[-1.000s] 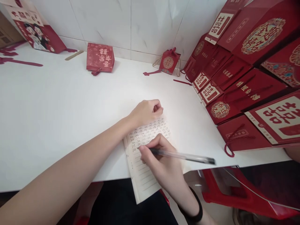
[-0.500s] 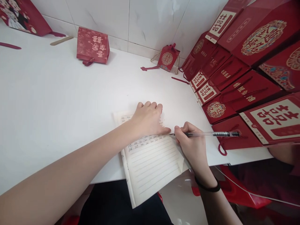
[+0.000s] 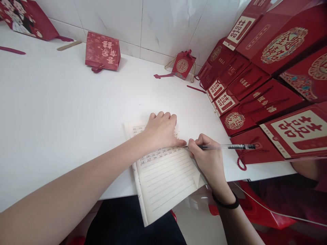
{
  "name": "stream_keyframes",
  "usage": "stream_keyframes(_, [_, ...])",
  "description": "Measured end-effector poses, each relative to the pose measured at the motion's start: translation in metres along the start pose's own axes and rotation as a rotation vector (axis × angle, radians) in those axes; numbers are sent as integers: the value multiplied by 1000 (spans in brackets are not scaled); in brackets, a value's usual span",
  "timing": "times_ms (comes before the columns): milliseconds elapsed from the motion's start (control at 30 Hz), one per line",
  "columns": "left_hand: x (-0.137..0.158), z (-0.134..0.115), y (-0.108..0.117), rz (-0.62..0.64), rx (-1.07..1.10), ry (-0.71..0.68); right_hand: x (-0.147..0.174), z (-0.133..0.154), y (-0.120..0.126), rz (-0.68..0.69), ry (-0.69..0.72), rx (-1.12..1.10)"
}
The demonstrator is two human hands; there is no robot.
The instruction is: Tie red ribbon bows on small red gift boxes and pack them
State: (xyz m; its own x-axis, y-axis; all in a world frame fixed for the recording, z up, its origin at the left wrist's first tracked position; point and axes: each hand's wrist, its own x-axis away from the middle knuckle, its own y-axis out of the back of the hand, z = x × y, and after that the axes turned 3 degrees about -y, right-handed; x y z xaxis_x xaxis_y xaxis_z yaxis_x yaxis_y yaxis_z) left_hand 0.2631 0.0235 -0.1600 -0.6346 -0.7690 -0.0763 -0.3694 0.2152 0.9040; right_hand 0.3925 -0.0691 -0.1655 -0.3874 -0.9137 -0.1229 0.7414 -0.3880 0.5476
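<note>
A lined notebook lies tilted on the white table, its lower part jutting past the near edge. Rows of handwritten numbers cover the upper part of its page; the lower lines are blank. My left hand rests palm-down on the upper page, thumb stretched to the right and fingers bent over, tips hidden. Some of the writing is covered by it. In my right hand is a clear-barrelled pen, its tip at the page's right side, close to my left thumb. A black band circles my right wrist.
Red gift bags and boxes are stacked along the right side. A red box and a small red gift bag stand by the tiled wall. Red stools and part of another person show at lower right.
My right hand and the pen have shifted slightly left. My left hand stays in place on the notebook. The view has tilted a little.
</note>
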Motion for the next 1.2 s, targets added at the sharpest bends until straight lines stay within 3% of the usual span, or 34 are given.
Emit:
stream_keyframes(533, [0, 2, -1, -16, -4, -19, 1, -2, -1, -53, 34, 62])
stream_keyframes(733, [3, 1, -2, -45, 11, -10, 5, -7, 3, -56, -54, -246])
stream_keyframes(833, [4, 4, 0, -58, 109, 12, 11, -9, 2, -117, 14, -311])
stream_keyframes(900, [2, 11, 4, -54, 299, 58, 16, -8, -2, -139, 66, -311])
stream_keyframes(967, [-3, 24, 10, -134, 523, 104, 19, -7, -6, -152, 85, -299])
stream_keyframes(1033, [-9, 43, 18, -362, 609, 161, 21, -6, -10, -154, 110, -254])
stream_keyframes(1133, [-14, 80, 31, -723, 491, 319, 21, -7, -15, -126, 182, -163])
stream_keyframes(1200, [-14, 104, 38, -840, 396, 453, 20, -10, -18, -108, 252, -98])
